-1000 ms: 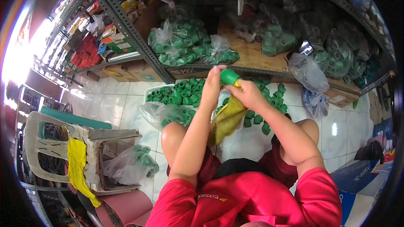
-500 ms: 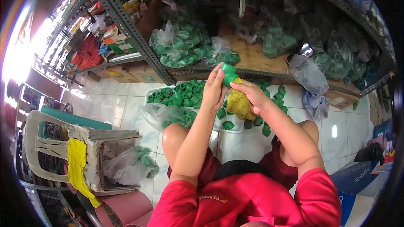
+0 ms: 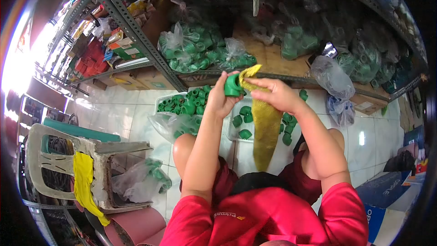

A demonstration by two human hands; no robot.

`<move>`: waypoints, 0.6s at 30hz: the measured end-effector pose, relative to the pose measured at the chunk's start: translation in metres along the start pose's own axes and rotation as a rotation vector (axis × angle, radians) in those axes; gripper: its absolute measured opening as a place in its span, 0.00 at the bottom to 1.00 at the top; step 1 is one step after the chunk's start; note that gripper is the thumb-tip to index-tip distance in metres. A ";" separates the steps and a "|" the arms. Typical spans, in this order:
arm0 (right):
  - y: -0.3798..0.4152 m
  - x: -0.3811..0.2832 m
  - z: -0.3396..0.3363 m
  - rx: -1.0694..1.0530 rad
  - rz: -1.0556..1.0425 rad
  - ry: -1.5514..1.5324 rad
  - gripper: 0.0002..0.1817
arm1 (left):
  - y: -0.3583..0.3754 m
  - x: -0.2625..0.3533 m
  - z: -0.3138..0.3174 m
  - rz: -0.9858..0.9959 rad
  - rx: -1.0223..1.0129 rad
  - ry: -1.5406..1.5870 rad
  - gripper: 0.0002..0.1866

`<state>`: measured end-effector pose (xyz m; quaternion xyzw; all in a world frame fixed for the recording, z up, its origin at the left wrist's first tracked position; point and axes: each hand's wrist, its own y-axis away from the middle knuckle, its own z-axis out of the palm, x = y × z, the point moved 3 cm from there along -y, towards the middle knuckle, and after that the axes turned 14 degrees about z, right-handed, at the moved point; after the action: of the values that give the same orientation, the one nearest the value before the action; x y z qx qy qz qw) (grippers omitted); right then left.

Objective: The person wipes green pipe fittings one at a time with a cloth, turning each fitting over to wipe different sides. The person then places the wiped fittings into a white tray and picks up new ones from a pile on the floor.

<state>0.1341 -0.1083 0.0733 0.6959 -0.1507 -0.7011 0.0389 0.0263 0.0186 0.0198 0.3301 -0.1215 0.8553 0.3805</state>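
Observation:
My left hand (image 3: 220, 99) is wrapped round a green pipe fitting (image 3: 233, 85), held up in front of me. Beside it, my right hand (image 3: 278, 94) grips a yellow cloth (image 3: 265, 130), whose top edge touches the fitting's opening while the rest hangs down between my knees. Below the hands, a white tray (image 3: 231, 132) on the floor holds several green fittings (image 3: 245, 134). Another tray (image 3: 160, 100) to the left is heaped with small green fittings (image 3: 188, 105).
Metal shelving (image 3: 132, 23) with bagged green fittings (image 3: 193, 45) runs across the front. A plastic chair (image 3: 50, 159) with a yellow cloth (image 3: 84, 180) stands at left. A clear bag (image 3: 134, 181) lies beside it. A blue box (image 3: 382, 191) sits at lower right.
The fitting has moved slightly left and down and is turned. The yellow cloth, bunched under my right hand before, now hangs at length, with its top at the opening.

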 end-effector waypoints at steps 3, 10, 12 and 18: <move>-0.002 0.010 0.004 0.070 -0.063 0.534 0.27 | 0.005 0.000 0.002 -0.045 -0.029 -0.307 0.18; -0.005 0.034 0.010 0.004 0.152 0.591 0.19 | 0.005 -0.011 0.002 0.210 -0.180 -0.801 0.17; -0.012 0.042 0.008 -0.115 0.159 0.102 0.17 | 0.007 -0.009 0.010 0.302 -0.189 -0.780 0.17; -0.015 0.041 0.023 -0.168 0.145 -0.249 0.13 | 0.009 0.005 0.013 0.351 -0.244 -0.732 0.24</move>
<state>0.1122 -0.1009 0.0299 0.5851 -0.1448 -0.7875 0.1284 0.0234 0.0093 0.0335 0.5391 -0.4033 0.7127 0.1970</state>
